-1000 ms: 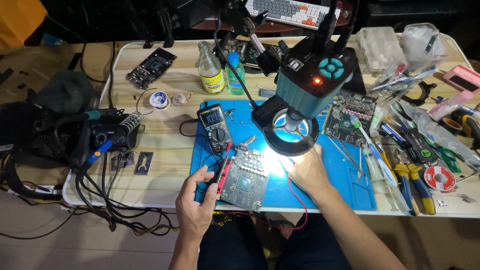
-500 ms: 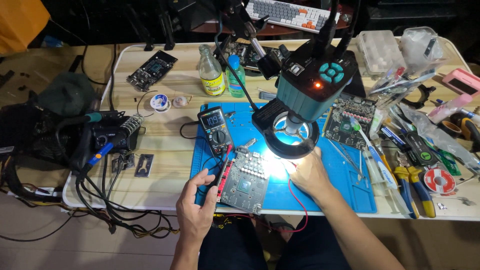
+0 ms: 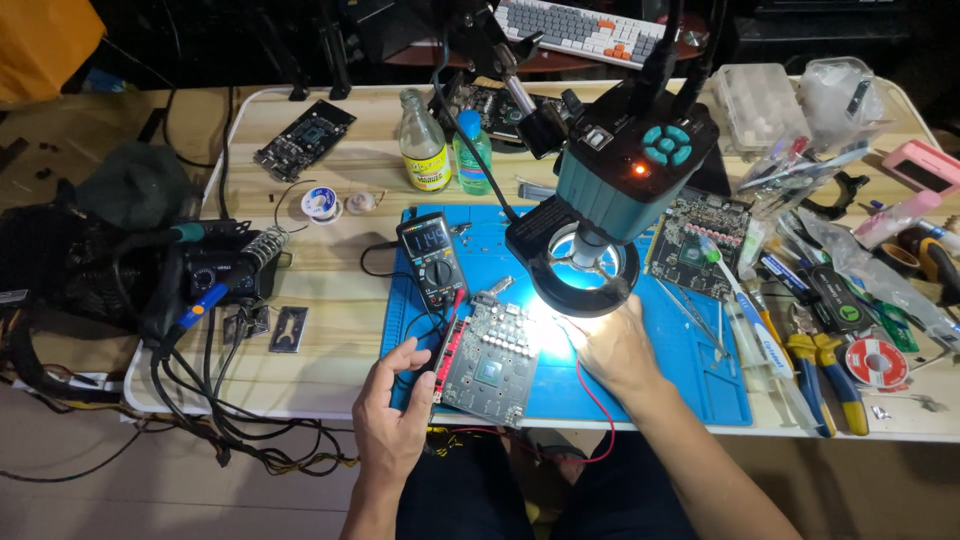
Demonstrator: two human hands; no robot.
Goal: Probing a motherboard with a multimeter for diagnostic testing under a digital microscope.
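A grey circuit board (image 3: 492,358) lies on the blue work mat (image 3: 690,370), lit by the ring light of a teal microscope head (image 3: 630,170). My left hand (image 3: 392,405) holds a red probe (image 3: 446,342) along the board's left edge. My right hand (image 3: 612,345) rests at the board's right side under the light, pinching a thin probe with a red wire; its tip is lost in the glare. A black multimeter (image 3: 431,258) stands just beyond the board.
A soldering station (image 3: 215,268) and tangled cables sit left. Two bottles (image 3: 425,155) stand behind the mat. A second circuit board (image 3: 697,240), pliers (image 3: 825,365), tape and tools crowd the right side. A keyboard (image 3: 590,30) lies at the back.
Both hands stay almost still on the board; the left hand has shifted slightly with the red probe.
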